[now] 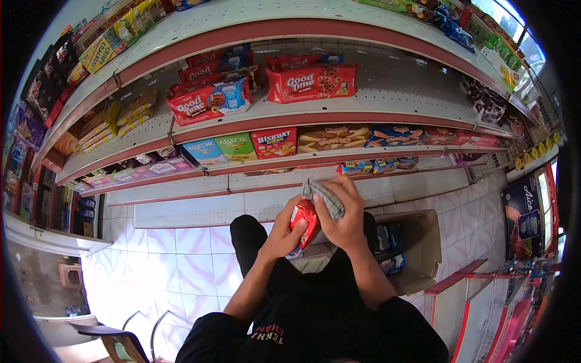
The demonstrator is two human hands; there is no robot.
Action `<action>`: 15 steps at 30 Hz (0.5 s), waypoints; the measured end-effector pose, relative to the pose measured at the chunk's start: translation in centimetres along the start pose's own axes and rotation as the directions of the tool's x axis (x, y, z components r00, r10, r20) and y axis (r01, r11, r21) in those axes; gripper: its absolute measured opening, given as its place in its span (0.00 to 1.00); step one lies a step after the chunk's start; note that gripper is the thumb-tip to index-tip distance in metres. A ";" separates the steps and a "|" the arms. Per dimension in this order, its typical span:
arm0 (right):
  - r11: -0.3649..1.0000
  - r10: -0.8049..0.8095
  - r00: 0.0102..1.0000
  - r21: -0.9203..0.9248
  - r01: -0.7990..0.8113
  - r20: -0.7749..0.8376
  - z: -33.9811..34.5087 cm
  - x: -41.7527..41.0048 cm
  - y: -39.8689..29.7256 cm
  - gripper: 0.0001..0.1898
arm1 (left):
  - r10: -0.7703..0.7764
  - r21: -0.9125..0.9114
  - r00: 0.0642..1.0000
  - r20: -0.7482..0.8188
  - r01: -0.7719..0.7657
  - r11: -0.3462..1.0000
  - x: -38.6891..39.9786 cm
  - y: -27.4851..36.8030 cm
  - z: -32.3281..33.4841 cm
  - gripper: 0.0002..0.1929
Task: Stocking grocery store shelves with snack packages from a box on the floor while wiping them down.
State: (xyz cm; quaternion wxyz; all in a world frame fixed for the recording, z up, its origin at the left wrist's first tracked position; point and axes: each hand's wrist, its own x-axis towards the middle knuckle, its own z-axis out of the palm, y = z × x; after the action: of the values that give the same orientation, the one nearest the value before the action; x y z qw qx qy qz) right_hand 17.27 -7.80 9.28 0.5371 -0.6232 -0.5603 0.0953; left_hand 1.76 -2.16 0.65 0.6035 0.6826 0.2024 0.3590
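Observation:
My left hand (pixel 286 231) grips a red snack packet (pixel 308 222), tilted on end above my lap. In my right hand (pixel 342 213) is a bunched grey checked cloth (pixel 329 197), held against or close to the packet's upper end. Part of the packet is hidden behind my fingers. Ahead of me, red Good Time cookie packs (pixel 313 84) stand in rows on a white perforated shelf (pixel 386 97). The shelf below bears Astor boxes (pixel 238 147), a Biskuat box (pixel 273 143) and several wafer packs (pixel 333 137).
An open cardboard box (pixel 420 245) with a few packets inside stands on the tiled floor (pixel 193 272) at my right. A chair (pixel 118 340) is at lower left. Red-edged shelving (pixel 454 304) rises at lower right, and a freezer (pixel 522 213) at far right.

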 end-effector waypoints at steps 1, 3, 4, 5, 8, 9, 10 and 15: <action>1.000 -0.016 1.000 0.003 0.016 0.004 0.1 -0.3 0.0 0.10 | 0.002 -0.008 1.000 -0.027 -0.002 1.000 -0.1 -0.2 0.1 0.29; 0.962 -0.273 0.962 -0.015 0.273 -0.025 0.3 -1.2 0.2 0.13 | -0.008 -0.117 0.997 -0.076 -0.001 0.993 0.0 -0.8 0.4 0.28; 0.948 -0.319 0.947 -0.005 0.319 -0.030 0.5 -1.5 0.5 0.16 | -0.021 -0.227 0.993 -0.118 -0.007 0.974 0.1 -1.1 0.6 0.27; 0.946 -0.325 0.945 -0.001 0.325 -0.029 0.8 -1.9 0.8 0.16 | -0.023 -0.229 0.993 -0.118 -0.005 0.973 0.2 -1.3 0.8 0.27; 0.924 -0.379 0.918 -0.011 0.382 0.113 2.1 -3.6 1.4 0.22 | -0.304 -0.483 0.869 -0.391 0.087 0.871 0.7 -1.8 1.1 0.30; 0.923 -0.382 0.916 -0.004 0.385 0.120 2.4 -4.5 1.3 0.22 | -0.271 -0.475 0.874 -0.403 0.053 0.879 0.8 -1.9 1.0 0.30; 0.933 -0.349 0.926 -0.040 0.357 0.143 2.6 -5.4 1.2 0.22 | -0.299 -0.558 0.841 -0.451 -0.004 0.830 1.1 -2.1 0.7 0.29; 0.932 -0.359 0.916 0.010 0.363 0.179 2.3 -6.4 1.7 0.26 | -0.428 -0.771 0.828 -0.362 -0.007 0.637 1.2 -3.1 -0.1 0.27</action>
State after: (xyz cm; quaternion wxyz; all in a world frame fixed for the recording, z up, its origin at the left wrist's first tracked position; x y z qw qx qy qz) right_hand 14.40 -11.31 3.90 0.4862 -0.5045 -0.7123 0.0432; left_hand 2.97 -0.60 -2.04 0.7902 0.2235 0.2724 0.5015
